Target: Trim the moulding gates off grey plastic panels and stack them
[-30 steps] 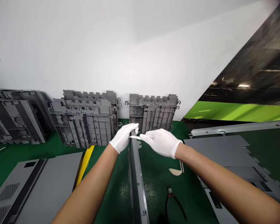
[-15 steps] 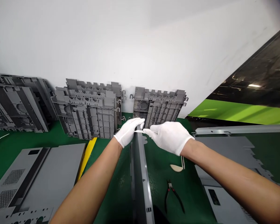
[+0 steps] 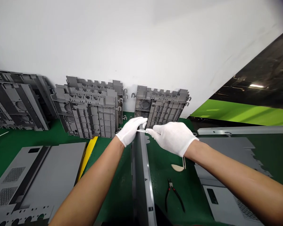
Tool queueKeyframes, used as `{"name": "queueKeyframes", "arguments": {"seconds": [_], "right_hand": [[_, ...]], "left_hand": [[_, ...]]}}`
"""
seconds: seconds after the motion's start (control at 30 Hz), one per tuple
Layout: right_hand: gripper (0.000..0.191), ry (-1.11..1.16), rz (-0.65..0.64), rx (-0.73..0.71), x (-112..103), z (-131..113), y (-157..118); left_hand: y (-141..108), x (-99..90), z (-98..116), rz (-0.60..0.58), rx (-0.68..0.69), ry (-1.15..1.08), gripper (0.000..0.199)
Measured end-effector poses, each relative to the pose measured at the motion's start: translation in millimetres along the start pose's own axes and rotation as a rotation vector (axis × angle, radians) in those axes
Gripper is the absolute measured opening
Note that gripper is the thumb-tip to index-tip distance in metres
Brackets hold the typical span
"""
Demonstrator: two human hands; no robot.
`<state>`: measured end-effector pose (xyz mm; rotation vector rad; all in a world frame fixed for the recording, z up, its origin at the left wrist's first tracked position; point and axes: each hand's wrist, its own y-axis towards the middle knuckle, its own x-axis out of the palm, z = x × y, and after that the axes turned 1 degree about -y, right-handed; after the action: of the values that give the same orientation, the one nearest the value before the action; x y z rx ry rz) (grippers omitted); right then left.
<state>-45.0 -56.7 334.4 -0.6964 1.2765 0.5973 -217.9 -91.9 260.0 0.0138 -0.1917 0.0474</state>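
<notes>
A grey sheet-metal panel (image 3: 141,169) stands on edge in front of me, its narrow folded edge facing up. My left hand (image 3: 130,131), in a white glove, is closed around the panel's far upper corner. My right hand (image 3: 173,138), also gloved in white, is closed on a tool with a thin, light-coloured blade (image 3: 141,131). That blade lies across the far end of the panel's top edge, close to my left fingers. The handle is hidden inside my right glove, so the tool's exact kind cannot be made out.
Black-handled cutting pliers (image 3: 171,193) and a beige half-round piece (image 3: 177,168) lie on the green floor (image 3: 115,194). Grey ribbed panels (image 3: 94,110) lean against the white wall (image 3: 96,37), another panel (image 3: 163,105) beside them. Flat grey panels (image 3: 54,175) lie left and right (image 3: 223,204).
The blade and my right hand have shifted very slightly right along with a small shift of the view. Both hands keep their hold.
</notes>
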Motion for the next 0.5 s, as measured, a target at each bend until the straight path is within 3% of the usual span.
{"name": "queueKeyframes", "arguments": {"seconds": [0.5], "right_hand": [[0.067, 0.036, 0.034, -0.041, 5, -1, -15]], "left_hand": [[2, -2.4, -5, 0.002, -0.019, -0.052, 0.035]]}}
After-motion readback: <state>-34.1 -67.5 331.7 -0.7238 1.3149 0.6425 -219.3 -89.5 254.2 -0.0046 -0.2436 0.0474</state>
